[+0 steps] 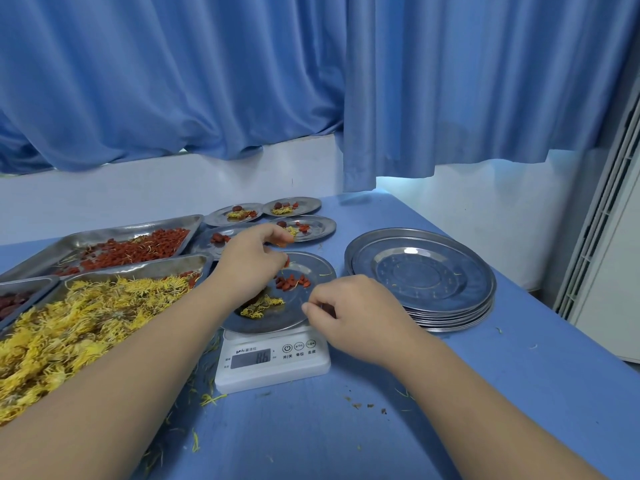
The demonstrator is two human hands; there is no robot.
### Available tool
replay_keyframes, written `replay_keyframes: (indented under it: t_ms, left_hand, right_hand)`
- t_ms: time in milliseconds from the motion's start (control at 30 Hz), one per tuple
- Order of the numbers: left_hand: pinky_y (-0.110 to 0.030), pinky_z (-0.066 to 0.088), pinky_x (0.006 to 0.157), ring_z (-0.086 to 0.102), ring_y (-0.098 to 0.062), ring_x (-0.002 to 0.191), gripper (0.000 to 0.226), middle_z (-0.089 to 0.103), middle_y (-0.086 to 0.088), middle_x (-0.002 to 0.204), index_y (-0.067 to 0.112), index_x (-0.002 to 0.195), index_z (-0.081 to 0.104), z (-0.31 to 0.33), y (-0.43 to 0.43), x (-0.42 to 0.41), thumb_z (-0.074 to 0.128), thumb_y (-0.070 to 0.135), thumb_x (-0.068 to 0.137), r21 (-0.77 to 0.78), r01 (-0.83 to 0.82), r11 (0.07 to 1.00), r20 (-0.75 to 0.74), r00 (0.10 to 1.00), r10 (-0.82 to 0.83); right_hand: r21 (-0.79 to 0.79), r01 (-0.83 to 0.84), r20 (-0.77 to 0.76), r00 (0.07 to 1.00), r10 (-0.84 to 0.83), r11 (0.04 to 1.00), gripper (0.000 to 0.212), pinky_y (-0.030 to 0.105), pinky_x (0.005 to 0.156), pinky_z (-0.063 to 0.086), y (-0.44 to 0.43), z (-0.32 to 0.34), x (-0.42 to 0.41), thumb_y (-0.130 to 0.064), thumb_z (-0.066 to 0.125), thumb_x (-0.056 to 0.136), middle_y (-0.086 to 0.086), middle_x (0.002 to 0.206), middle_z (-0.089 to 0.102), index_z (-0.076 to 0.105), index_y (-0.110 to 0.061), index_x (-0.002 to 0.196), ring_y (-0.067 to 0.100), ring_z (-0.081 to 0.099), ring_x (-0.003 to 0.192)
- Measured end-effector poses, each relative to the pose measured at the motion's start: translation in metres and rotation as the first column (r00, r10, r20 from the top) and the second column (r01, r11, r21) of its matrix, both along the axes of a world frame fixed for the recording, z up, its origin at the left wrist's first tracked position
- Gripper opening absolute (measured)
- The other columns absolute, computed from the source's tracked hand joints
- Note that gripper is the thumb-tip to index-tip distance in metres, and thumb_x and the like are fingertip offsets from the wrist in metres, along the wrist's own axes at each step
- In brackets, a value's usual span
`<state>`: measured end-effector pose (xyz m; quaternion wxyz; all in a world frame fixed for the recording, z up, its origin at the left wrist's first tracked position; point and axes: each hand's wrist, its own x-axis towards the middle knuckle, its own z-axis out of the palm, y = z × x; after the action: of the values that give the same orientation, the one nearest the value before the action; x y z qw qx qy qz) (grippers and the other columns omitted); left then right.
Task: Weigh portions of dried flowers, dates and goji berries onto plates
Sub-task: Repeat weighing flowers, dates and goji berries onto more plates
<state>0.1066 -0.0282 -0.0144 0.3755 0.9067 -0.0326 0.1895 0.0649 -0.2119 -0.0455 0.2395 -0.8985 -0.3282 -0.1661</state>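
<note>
A steel plate [313, 266] sits on the white scale [273, 362], whose display reads 86. On the plate lie a clump of yellow dried flowers [261, 304] and a small pile of goji berries [292, 283]. My left hand [251, 259] hovers over the plate with its fingers curled, pinching a few goji berries. My right hand [349, 315] is at the plate's near right rim, fingers curled; whether it grips the rim is unclear. Trays at the left hold goji berries [138, 249], dried flowers [79, 317] and dates [12, 303].
Several filled plates [294, 206] stand behind the scale. A stack of empty steel plates [420, 275] sits to the right. Loose petals and crumbs litter the blue table [346, 427]. Blue curtains and a white wall lie behind; a white unit stands at the far right.
</note>
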Motion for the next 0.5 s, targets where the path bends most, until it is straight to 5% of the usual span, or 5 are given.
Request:
replay_keyframes:
  t_ms: [200, 333, 500]
  left_hand:
    - [-0.018, 0.043, 0.065, 0.062, -0.006, 0.078, 0.021, 0.063, 0.016, 0.100, 0.035, 0.094, 0.063, -0.002, -0.005, -0.004, 0.072, 0.020, 0.083, -0.008, 0.011, 1.000, 0.033, 0.999, -0.010]
    - [-0.030, 0.057, 0.075, 0.070, -0.005, 0.075, 0.029, 0.067, 0.007, 0.102, 0.025, 0.100, 0.066, -0.004, -0.007, -0.007, 0.055, 0.002, 0.087, -0.295, -0.014, 0.955, -0.059, 0.998, -0.004]
    - [-0.023, 0.055, 0.070, 0.071, -0.002, 0.079, 0.031, 0.066, 0.002, 0.107, 0.022, 0.099, 0.066, -0.006, -0.009, -0.011, 0.054, -0.003, 0.086, -0.453, 0.024, 0.891, -0.062, 0.996, -0.059]
  right_hand:
    - [0.006, 0.000, -0.006, 1.000, 0.000, 1.000, 0.034, 0.036, 0.060, 0.048, 0.000, 0.000, 0.000, -0.038, 0.046, 0.092, 0.001, 0.065, 0.060, 0.061, -0.015, 0.072, 0.018, 0.055, 0.064]
    - [0.000, -0.007, -0.007, 1.000, 0.007, 1.000, 0.032, 0.034, 0.058, 0.047, 0.001, 0.000, -0.001, -0.038, 0.046, 0.092, -0.001, 0.064, 0.059, 0.062, -0.017, 0.072, 0.016, 0.055, 0.064]
    - [-0.004, -0.004, -0.003, 1.000, 0.004, 1.000, 0.033, 0.033, 0.057, 0.046, 0.001, -0.001, -0.001, -0.038, 0.046, 0.092, -0.002, 0.063, 0.058, 0.062, -0.016, 0.073, 0.017, 0.054, 0.064]
